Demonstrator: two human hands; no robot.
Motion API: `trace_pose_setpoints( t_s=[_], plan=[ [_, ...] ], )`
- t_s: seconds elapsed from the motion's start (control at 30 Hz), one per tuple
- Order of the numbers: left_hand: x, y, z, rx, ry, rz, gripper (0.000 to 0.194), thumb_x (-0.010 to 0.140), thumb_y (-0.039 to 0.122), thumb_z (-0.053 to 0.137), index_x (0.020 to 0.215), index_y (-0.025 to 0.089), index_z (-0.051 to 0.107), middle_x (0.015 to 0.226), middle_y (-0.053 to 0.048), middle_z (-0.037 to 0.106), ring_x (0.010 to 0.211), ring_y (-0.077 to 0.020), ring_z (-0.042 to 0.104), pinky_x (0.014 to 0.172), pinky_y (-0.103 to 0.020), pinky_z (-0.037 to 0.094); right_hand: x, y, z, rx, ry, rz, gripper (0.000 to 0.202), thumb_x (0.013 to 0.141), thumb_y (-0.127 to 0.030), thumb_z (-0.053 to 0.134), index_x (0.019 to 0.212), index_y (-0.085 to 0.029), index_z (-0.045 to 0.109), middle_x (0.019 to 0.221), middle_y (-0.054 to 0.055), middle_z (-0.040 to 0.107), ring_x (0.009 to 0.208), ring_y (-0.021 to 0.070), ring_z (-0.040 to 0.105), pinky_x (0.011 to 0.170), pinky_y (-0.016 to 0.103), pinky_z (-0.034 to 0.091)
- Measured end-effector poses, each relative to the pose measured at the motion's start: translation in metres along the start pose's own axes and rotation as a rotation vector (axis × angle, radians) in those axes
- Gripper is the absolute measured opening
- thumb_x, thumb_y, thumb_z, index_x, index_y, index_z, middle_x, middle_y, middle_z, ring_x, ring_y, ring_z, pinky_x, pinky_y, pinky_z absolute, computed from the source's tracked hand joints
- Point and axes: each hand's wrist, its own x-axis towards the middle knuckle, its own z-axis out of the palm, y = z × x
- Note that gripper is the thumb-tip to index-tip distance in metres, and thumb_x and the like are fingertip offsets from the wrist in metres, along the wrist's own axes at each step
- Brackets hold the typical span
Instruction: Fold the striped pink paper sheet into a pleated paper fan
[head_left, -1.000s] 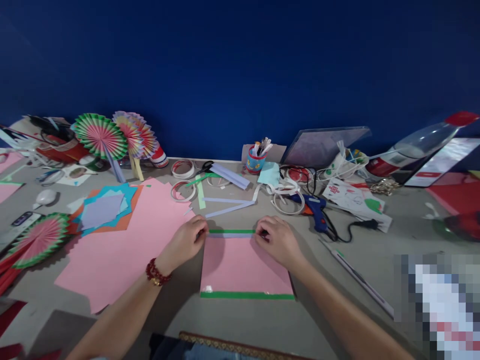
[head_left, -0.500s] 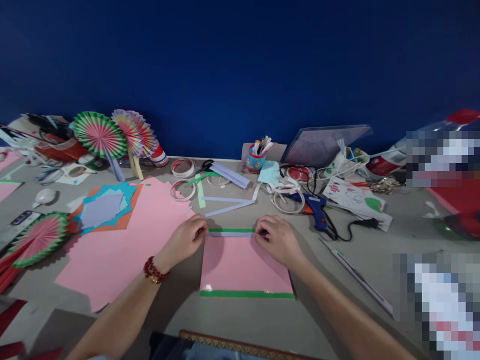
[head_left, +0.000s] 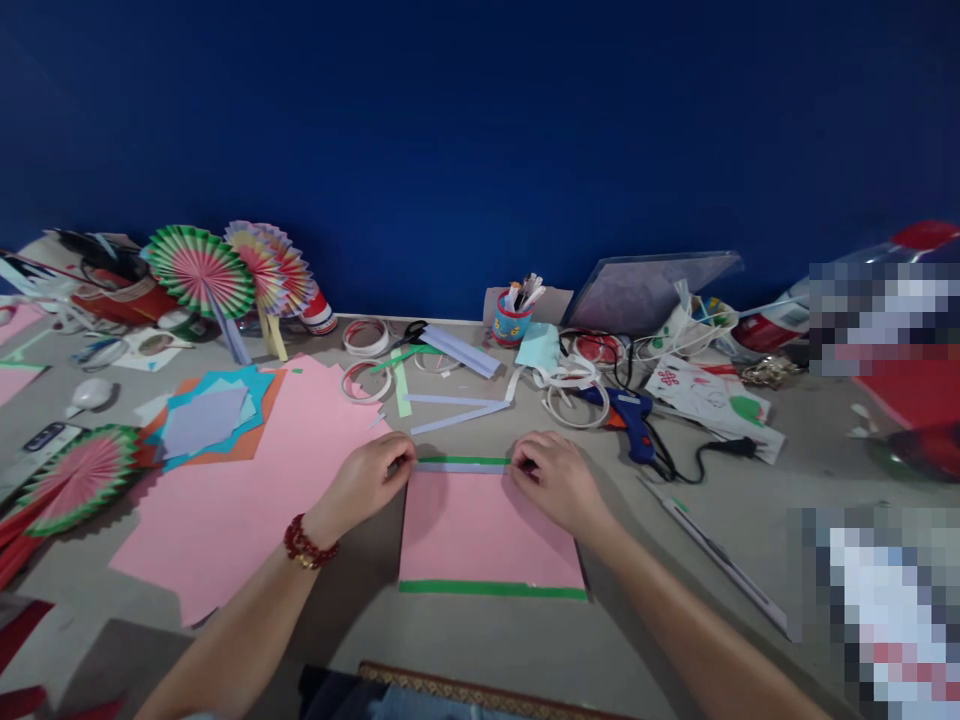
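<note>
A pink sheet of paper (head_left: 487, 530) with a green strip along its near and far edges lies flat in front of me. Just inside the far green edge runs a narrow lilac strip (head_left: 465, 467). My left hand (head_left: 371, 475) pinches the far left corner, fingers curled together. At the far right corner my right hand (head_left: 555, 478) is closed the same way, thumb against fingers. Both hands cover the paper's far corners and the ends of the lilac strip.
Pink sheets (head_left: 247, 500) and blue layered paper (head_left: 255, 390) lie left, near pleated paper fans (head_left: 199, 270). Tape rolls (head_left: 366, 380), folded lilac strips (head_left: 457, 402) and a pen cup (head_left: 513, 322) stand beyond. Right are a glue gun (head_left: 634, 415) and a craft knife (head_left: 720, 555).
Almost nothing differs. Both hands keep their hold at the far corners, and the near edge of the pink paper has shifted very slightly left.
</note>
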Motion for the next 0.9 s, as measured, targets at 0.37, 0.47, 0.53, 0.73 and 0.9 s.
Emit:
trace_pose_setpoints(
  t_s=[0.37, 0.47, 0.53, 0.73, 0.9],
  plan=[
    [-0.006, 0.005, -0.006, 0.095, -0.053, 0.022, 0.014, 0.093, 0.015, 0.046, 0.089, 0.021, 0.058, 0.091, -0.003, 0.068, 0.083, -0.0189, 0.063, 0.074, -0.029, 0.045, 0.001, -0.001, -0.004, -0.005, -0.042, -0.009, 0.009, 0.083, -0.017, 0.061, 0.076, -0.023, 0.058, 0.088, 0.002, 0.069, 0.088, 0.0213, 0.058, 0.079, 0.032, 0.039],
    [-0.005, 0.003, -0.005, 0.090, -0.036, 0.036, 0.014, 0.092, 0.014, 0.046, 0.089, 0.021, 0.058, 0.093, -0.004, 0.068, 0.084, -0.0195, 0.062, 0.075, -0.030, 0.046, 0.001, -0.001, -0.004, -0.014, -0.045, -0.014, 0.009, 0.082, -0.016, 0.061, 0.076, -0.023, 0.058, 0.088, 0.002, 0.069, 0.088, 0.0215, 0.058, 0.079, 0.032, 0.039],
    [-0.004, 0.001, -0.003, 0.075, -0.027, 0.049, 0.014, 0.091, 0.013, 0.046, 0.087, 0.021, 0.057, 0.094, -0.005, 0.067, 0.086, -0.0200, 0.062, 0.077, -0.030, 0.047, 0.001, 0.000, -0.003, -0.017, -0.036, -0.019, 0.009, 0.082, -0.016, 0.061, 0.076, -0.023, 0.058, 0.088, 0.002, 0.069, 0.088, 0.0214, 0.059, 0.079, 0.032, 0.039],
    [0.000, -0.002, 0.003, 0.050, -0.004, 0.065, 0.015, 0.088, 0.008, 0.048, 0.084, 0.021, 0.055, 0.094, -0.005, 0.064, 0.085, -0.0199, 0.061, 0.076, -0.030, 0.048, 0.000, 0.001, 0.000, -0.017, -0.003, -0.010, 0.011, 0.081, -0.015, 0.061, 0.075, -0.023, 0.058, 0.086, 0.001, 0.069, 0.087, 0.0206, 0.059, 0.079, 0.032, 0.039],
    [0.001, -0.004, 0.002, 0.028, -0.019, 0.083, 0.016, 0.087, 0.007, 0.047, 0.083, 0.020, 0.054, 0.092, -0.005, 0.063, 0.083, -0.0192, 0.059, 0.075, -0.030, 0.047, 0.000, 0.000, 0.000, -0.028, 0.003, -0.009, 0.010, 0.082, -0.016, 0.061, 0.075, -0.023, 0.059, 0.086, 0.001, 0.069, 0.086, 0.0206, 0.059, 0.079, 0.032, 0.038]
  ],
)
